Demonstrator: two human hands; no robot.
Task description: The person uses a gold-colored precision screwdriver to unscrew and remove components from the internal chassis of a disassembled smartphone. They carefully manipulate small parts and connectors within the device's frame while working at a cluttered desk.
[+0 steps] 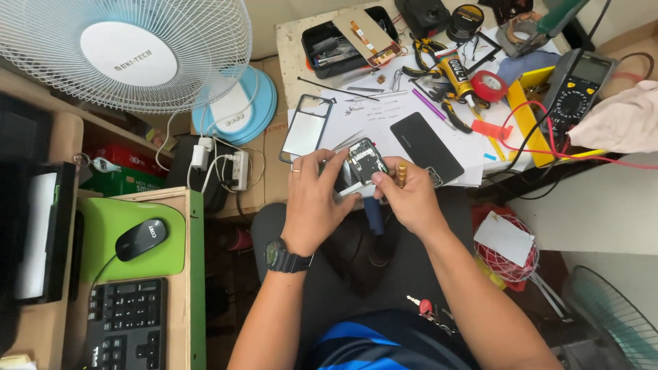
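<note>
my left hand (317, 202) sits at the centre of the frame, fingers curled around an opened phone (361, 166) with its back off and its dark insides showing; there is a ring on one finger and a black watch (282, 256) on the wrist. my right hand (410, 199) is just beside it on the right, closed around a small screwdriver (401, 173) with a brass-coloured grip, thumb touching the phone's lower edge. whether the tip meets the phone i cannot tell. the phone is held over my lap, just below the near edge of the bench (291, 41).

on the bench above my hands, a clear phone case (306, 128) lies to the left and a black back cover (426, 146) to the right, both on white paper. further up sit a black tray (329, 48) of parts, a red roll of tape (489, 85), yellow-handled pliers (455, 74) and, at the upper right, a multimeter (581, 85) with red and black leads.

at the upper left stands a white fan (130, 51). at the lower left are a black mouse (140, 238) on a green pad (130, 236) and a black keyboard (127, 322).
</note>
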